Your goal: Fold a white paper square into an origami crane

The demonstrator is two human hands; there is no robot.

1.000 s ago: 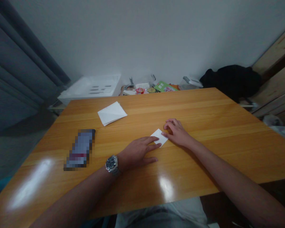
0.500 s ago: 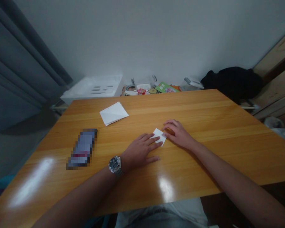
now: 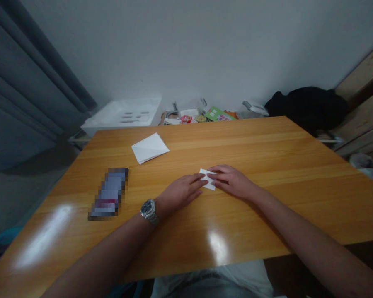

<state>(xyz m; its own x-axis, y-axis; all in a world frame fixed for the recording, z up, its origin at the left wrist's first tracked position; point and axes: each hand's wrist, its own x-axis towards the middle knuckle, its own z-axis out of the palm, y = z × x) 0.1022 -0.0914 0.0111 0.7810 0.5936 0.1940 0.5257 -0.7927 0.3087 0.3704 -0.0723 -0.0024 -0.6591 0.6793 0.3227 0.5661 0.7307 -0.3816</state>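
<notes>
A small white piece of paper (image 3: 209, 186) lies on the wooden table in front of me. My left hand (image 3: 182, 192), with a metal watch (image 3: 148, 210) on its wrist, reaches in from the left. Its outstretched fingertips rest on the paper's left part. From the right, my right hand (image 3: 231, 181) lays its extended, slightly parted fingers over the paper's right side. Both hands are open, palms down, and they partly cover the paper. Whether a fingertip pinches an edge is too small to see.
A few white paper sheets (image 3: 150, 148) lie stacked at the back left. A blurred-out phone (image 3: 109, 193) rests on the table's left side. Beyond the far edge are a white tray (image 3: 124, 111), a green packet (image 3: 218, 113) and a black cloth-like heap (image 3: 307, 108).
My left hand has drawn back a little to the left, its fingers now closer together. My right hand has moved left, its fingers coming down over the paper. The small paper has turned slightly.
</notes>
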